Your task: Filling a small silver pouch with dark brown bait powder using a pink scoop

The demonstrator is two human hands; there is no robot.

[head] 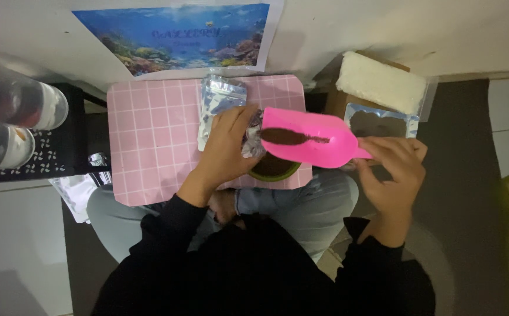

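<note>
My right hand (pixel 396 169) grips the handle of a pink plastic scoop (pixel 319 140) that carries a streak of dark brown powder. The scoop's front end sits at the mouth of a small silver pouch (pixel 253 137), which my left hand (pixel 228 149) holds over a pink checked mat (pixel 149 140). Under the scoop, a green bowl (pixel 275 169) with dark powder stands at the mat's near edge. Another silver pouch (pixel 219 105) lies flat on the mat behind my left hand.
An underwater picture (pixel 178 35) lies beyond the mat. A black perforated rack (pixel 49 155) with clear jars (pixel 14 117) stands at left. A white block in a box (pixel 383 82) and an open silver bag of dark powder (pixel 377 123) sit at right. Empty pouches (pixel 79 190) lie lower left.
</note>
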